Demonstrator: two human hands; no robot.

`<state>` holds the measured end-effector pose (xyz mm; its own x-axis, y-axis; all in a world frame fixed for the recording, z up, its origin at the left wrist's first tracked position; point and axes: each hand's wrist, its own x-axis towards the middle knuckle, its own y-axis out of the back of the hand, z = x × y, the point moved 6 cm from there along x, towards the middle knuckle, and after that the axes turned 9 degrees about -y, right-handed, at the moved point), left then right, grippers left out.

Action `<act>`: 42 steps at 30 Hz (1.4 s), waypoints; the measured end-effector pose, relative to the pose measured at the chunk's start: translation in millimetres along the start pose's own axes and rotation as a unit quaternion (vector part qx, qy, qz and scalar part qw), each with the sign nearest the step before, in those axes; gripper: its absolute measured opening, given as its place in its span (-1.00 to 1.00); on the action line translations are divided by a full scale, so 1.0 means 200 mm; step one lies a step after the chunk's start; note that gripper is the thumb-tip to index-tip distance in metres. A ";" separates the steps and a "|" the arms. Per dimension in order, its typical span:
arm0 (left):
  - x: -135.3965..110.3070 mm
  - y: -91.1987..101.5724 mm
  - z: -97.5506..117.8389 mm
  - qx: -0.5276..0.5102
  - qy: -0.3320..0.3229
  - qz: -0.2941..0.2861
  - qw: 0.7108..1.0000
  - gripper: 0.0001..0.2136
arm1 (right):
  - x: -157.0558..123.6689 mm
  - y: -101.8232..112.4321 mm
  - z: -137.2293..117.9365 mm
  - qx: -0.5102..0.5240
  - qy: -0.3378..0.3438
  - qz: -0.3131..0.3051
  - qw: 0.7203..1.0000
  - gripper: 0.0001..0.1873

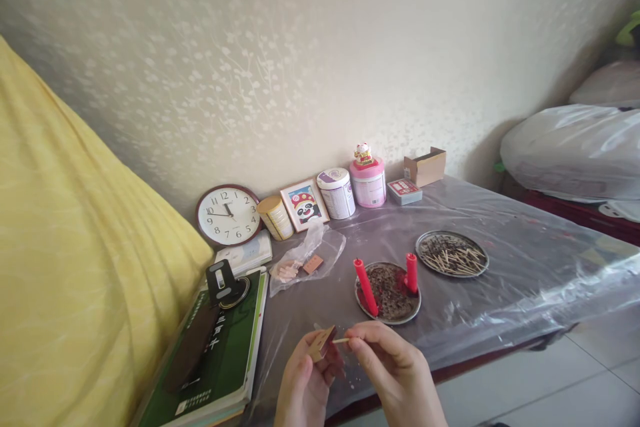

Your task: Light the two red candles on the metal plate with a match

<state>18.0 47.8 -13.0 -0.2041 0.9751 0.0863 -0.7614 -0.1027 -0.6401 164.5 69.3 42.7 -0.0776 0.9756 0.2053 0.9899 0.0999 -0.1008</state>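
Note:
My left hand [304, 373] is closed around a small brown matchbox [321, 343], held tilted near the table's front edge. Between the thumb and forefinger of my right hand [395, 363] is a pale matchstick [341, 340], its far end at the side of the matchbox. No flame shows on it. Just beyond my hands, a round metal plate [395, 320] with a dark crust carries two unlit red candles, the left candle [365, 288] leaning and the right candle [411, 273] nearly upright. A second metal plate [450, 273] to the right holds many used matches [453, 259].
A plastic bag [330, 247] with another matchbox [313, 263] lies left of the candles. Green books [225, 353] with a black stand [220, 283] are at the left. Along the wall stand a clock [228, 215], a picture frame [305, 205], tins [336, 195] and a cardboard box [426, 167].

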 end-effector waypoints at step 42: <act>-0.04 -0.05 0.04 0.139 -0.090 0.014 0.986 -0.54 | -0.08 -0.02 -0.16 -0.240 0.260 -0.031 0.935 -0.86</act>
<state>22.0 39.1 -0.7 -0.3145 0.9230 0.2215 -0.8878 -0.2035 -0.4128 166.1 46.8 70.7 -0.1928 0.7312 0.6544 0.9341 -0.0675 0.3506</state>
